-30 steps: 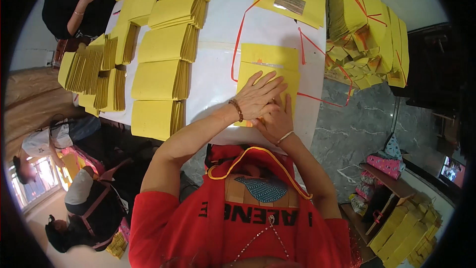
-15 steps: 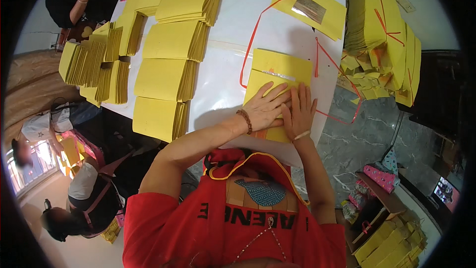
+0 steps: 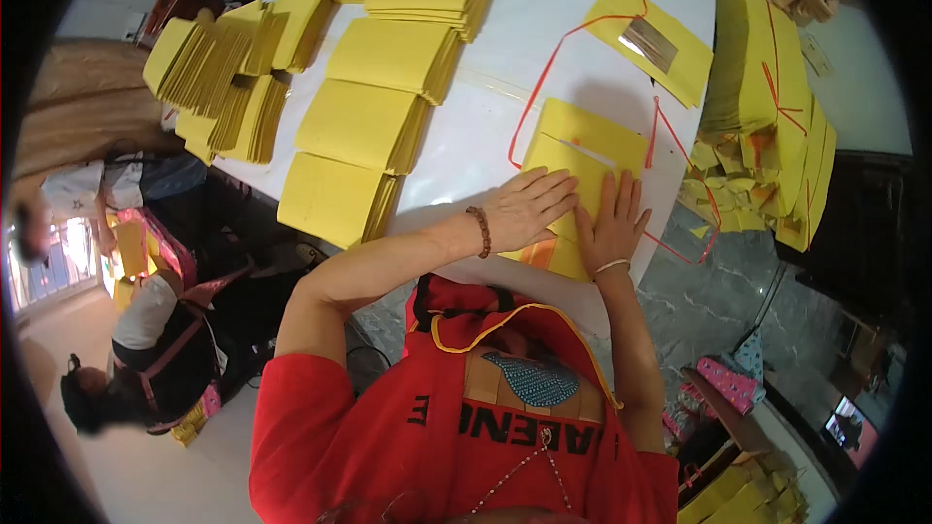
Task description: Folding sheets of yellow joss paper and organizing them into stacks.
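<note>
A folded yellow paper piece (image 3: pixel 580 121) lies on the white table near its front right edge, with a narrow shiny strip across its upper part. My left hand (image 3: pixel 531 210) presses flat on its left side, fingers stretched out and a brown bead bracelet at the wrist. Flat on the right side rests my right hand (image 3: pixel 612 225), fingers spread, with a pale bangle at the wrist. Between the hands a strip of yellow paper shows, and an orange patch peeks out below the left hand. Both hands are open and hold nothing.
Stacks of folded yellow paper (image 3: pixel 374 126) run along the table's left side. Another yellow sheet with a clear window (image 3: pixel 649 44) lies beyond, near a loose red ribbon (image 3: pixel 544 78). Tall yellow bundles (image 3: pixel 767 68) stand at the right. Other people are at the left.
My hands have moved apart from nearly touching, the left toward the paper's left side, the right toward its right. The whole view has shifted slightly.
</note>
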`<state>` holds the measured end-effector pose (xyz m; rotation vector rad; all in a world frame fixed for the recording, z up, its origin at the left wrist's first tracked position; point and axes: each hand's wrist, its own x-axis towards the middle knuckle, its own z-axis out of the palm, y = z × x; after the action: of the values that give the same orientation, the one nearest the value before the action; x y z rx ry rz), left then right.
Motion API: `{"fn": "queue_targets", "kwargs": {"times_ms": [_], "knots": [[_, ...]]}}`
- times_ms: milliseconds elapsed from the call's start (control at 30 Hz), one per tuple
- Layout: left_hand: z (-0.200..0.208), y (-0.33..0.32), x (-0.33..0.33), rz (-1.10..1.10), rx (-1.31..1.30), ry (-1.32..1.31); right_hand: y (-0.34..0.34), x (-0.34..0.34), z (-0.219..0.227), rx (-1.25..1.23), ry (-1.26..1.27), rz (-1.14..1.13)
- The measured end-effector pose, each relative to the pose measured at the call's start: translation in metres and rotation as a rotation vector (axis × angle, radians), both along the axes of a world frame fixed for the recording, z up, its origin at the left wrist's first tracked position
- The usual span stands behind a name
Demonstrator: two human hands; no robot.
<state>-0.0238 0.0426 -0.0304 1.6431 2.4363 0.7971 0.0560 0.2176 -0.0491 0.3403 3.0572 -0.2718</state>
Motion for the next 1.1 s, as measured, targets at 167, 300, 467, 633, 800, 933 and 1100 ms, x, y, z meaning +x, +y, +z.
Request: {"fn": "queue_targets", "kwargs": {"times_ms": [167, 300, 467, 633, 800, 933, 1100], "knots": [[0.012, 0.032, 0.02, -0.07, -0.446, 0.323, 0.048, 0.009, -0.033, -0.586, 0.278, 0.194], [0.003, 0.041, 0.039, 0.047, -0.461, 0.606, 0.049, 0.01, 0.011, -1.343, 0.544, -0.475], [0.001, 0.032, 0.024, 0.125, -0.293, 0.432, 0.043, 0.041, 0.01, -1.301, 0.589, -0.51], [0.069, -0.06, 0.005, 0.231, 0.325, 0.417, 0.029, 0.053, 0.014, -1.247, 0.619, -0.586], [0.088, -0.221, 0.023, 0.594, 0.037, 0.618, 0.016, 0.053, 0.015, -1.155, 0.614, -0.505], [0.053, -0.278, 0.033, 0.646, -0.188, 0.565, 0.002, 0.051, 0.006, -1.132, 0.595, -0.359], [0.026, -0.287, 0.035, 0.569, -0.447, 0.308, -0.013, 0.053, 0.0, -1.161, 0.564, -0.276]]}}
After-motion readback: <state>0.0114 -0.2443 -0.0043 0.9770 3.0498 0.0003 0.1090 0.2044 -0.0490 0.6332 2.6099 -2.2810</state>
